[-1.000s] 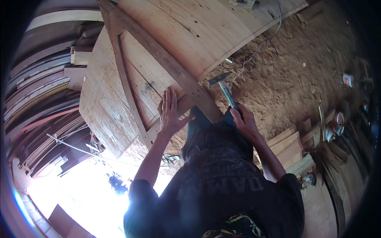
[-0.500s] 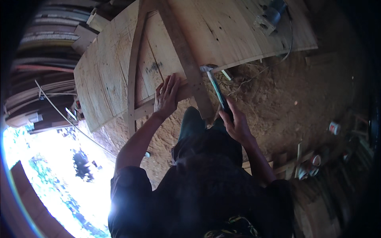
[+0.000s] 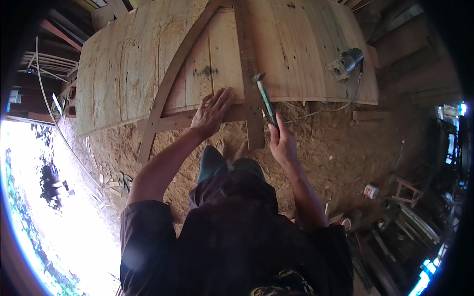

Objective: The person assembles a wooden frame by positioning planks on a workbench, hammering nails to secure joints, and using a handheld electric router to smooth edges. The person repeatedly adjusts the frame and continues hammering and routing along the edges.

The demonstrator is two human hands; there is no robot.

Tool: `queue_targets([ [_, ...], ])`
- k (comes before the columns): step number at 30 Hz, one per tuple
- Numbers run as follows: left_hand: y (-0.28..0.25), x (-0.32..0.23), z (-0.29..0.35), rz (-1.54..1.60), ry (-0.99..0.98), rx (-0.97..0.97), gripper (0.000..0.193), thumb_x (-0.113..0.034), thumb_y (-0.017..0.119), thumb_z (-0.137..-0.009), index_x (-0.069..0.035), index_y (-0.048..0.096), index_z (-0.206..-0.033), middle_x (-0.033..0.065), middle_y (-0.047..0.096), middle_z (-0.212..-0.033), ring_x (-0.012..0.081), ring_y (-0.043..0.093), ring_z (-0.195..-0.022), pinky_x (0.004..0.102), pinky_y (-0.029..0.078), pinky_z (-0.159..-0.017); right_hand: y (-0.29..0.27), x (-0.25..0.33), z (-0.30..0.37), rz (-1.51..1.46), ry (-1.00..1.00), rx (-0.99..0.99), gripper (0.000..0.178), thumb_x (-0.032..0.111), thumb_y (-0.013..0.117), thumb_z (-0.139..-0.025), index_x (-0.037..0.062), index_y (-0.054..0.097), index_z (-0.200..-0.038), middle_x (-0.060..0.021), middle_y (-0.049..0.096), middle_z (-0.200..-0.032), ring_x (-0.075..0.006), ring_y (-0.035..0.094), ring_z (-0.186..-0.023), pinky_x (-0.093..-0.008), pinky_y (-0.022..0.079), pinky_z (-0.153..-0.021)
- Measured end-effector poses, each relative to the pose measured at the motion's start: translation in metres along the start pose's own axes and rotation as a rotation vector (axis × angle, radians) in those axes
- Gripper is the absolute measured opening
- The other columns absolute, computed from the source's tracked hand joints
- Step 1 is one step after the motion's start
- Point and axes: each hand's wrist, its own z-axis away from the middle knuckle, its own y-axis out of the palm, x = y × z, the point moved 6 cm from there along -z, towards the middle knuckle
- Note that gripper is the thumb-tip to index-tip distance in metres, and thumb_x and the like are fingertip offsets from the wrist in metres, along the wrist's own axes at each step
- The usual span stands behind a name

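A hammer with a dark metal head and a green and black handle is gripped in my right hand. Its head is close to the right leg of a wooden frame; whether they touch, I cannot tell. The frame is shaped like a pointed arch, with a curved left leg and a crosspiece, and rests on a wide plank tabletop. My left hand lies with fingers stretched out over the crosspiece and the table's near edge.
A power tool with a metal base sits at the tabletop's right, its cord trailing over the near edge. A white tub and a small wooden stand are on the earth floor at right. Sandals lie at left.
The view has swung, so the table appears more level and more of the floor at right shows. The hammer stays in my right hand, and my left hand keeps its place on the frame.
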Motion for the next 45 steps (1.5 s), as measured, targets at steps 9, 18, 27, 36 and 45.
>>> queue_targets([
  [9, -0.001, -0.001, -0.002, -0.018, -0.01, 0.056, 0.099, 0.0, 0.071, -0.089, -0.013, 0.025, -0.176, 0.0119, 0.02, -0.185, 0.0295, 0.023, -0.17, 0.0512, 0.024, -0.134, 0.013, 0.007, 0.004, 0.11, 0.105, 0.039, 0.052, 0.013, 0.061, -0.112, 0.0094, 0.05, -0.163, -0.0272, 0.078, -0.112, -0.0466, 0.079, -0.096, -0.0513, 0.064, -0.074],
  [18, -0.007, 0.001, 0.0, 0.005, -0.008, 0.079, 0.101, 0.0, 0.071, -0.088, -0.014, 0.024, -0.177, 0.0114, 0.019, -0.186, 0.0293, 0.021, -0.171, 0.0513, 0.023, -0.134, -0.003, 0.043, -0.002, 0.023, -0.106, -0.243, 0.049, 0.013, 0.062, -0.112, 0.007, 0.052, -0.16, -0.0301, 0.077, -0.112, -0.0471, 0.078, -0.098, -0.0501, 0.064, -0.075],
  [27, -0.001, 0.002, 0.002, 0.025, 0.001, 0.052, 0.103, 0.0, 0.072, -0.088, -0.014, 0.022, -0.177, 0.0117, 0.016, -0.186, 0.0293, 0.02, -0.171, 0.0525, 0.023, -0.134, 0.004, 0.027, 0.009, 0.036, 0.028, -0.136, 0.047, 0.017, 0.061, -0.113, 0.0059, 0.053, -0.158, -0.0313, 0.075, -0.122, -0.0475, 0.076, -0.109, -0.0515, 0.063, -0.082],
  [36, -0.003, -0.001, -0.003, 0.021, 0.037, 0.015, 0.095, -0.003, 0.068, -0.092, -0.012, 0.026, -0.176, 0.0137, 0.019, -0.186, 0.0298, 0.021, -0.171, 0.0525, 0.023, -0.133, 0.003, 0.013, -0.046, 0.058, 0.03, -0.128, 0.055, 0.021, 0.064, -0.112, 0.0192, 0.049, -0.165, -0.0302, 0.077, -0.11, -0.0504, 0.076, -0.096, -0.0544, 0.061, -0.075],
  [45, -0.002, 0.001, 0.001, 0.065, 0.033, -0.003, 0.093, -0.001, 0.065, -0.091, -0.012, 0.027, -0.176, 0.0129, 0.022, -0.185, 0.0291, 0.021, -0.171, 0.0527, 0.023, -0.134, 0.025, 0.028, -0.107, 0.091, 0.031, -0.065, 0.056, 0.025, 0.061, -0.115, 0.0276, 0.046, -0.168, -0.0294, 0.078, -0.108, -0.0497, 0.077, -0.097, -0.0529, 0.061, -0.078],
])
